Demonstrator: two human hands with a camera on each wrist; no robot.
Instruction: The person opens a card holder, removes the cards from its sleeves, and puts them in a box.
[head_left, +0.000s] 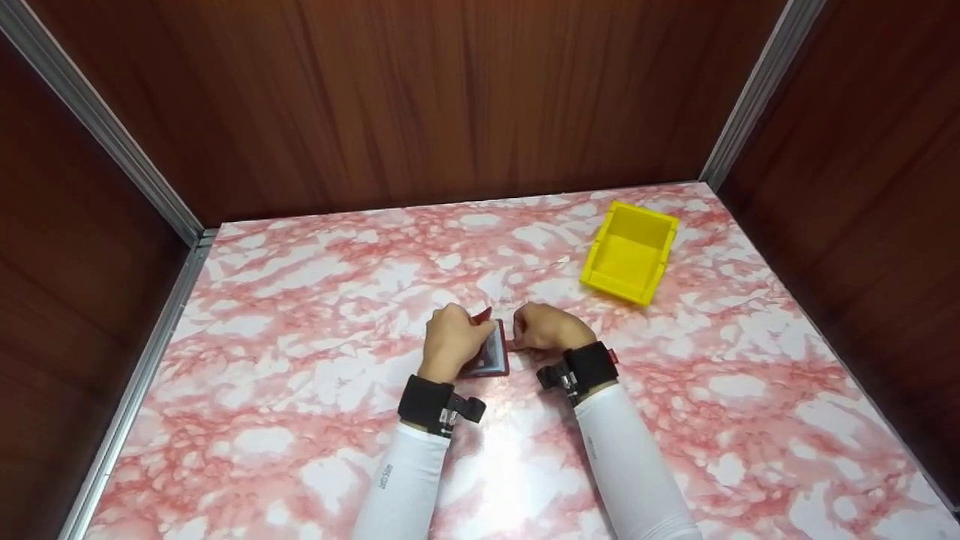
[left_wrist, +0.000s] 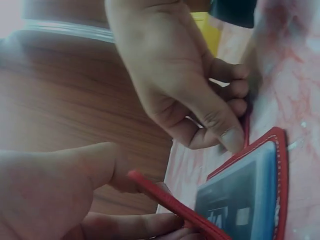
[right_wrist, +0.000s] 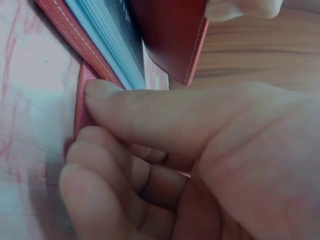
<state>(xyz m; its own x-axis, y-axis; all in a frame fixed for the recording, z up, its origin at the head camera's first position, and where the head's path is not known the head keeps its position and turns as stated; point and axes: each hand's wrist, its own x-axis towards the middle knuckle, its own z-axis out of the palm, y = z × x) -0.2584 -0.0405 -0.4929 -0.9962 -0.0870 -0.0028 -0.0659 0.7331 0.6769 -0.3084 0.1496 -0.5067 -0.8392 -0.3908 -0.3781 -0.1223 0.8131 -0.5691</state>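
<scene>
A red leather card holder point(head_left: 503, 367) with white stitching lies on the table between the two hands, its cover partly raised. Clear plastic sleeves point(right_wrist: 107, 42) are stacked inside it, and a dark card with pale print shows through the top one in the left wrist view. My left hand point(head_left: 450, 341) holds the lifted cover flap point(right_wrist: 175, 35) by its edge, between thumb and fingers. At the holder's right side, my right hand point(head_left: 553, 328) pinches the short red strap point(right_wrist: 81, 95) between thumb and curled fingers, low over the table.
A yellow plastic bin point(head_left: 630, 259) stands at the back right of the red-and-white marbled table point(head_left: 300, 300). Brown wood-grain panels point(head_left: 420, 97) with metal edge rails rise at the back and both sides.
</scene>
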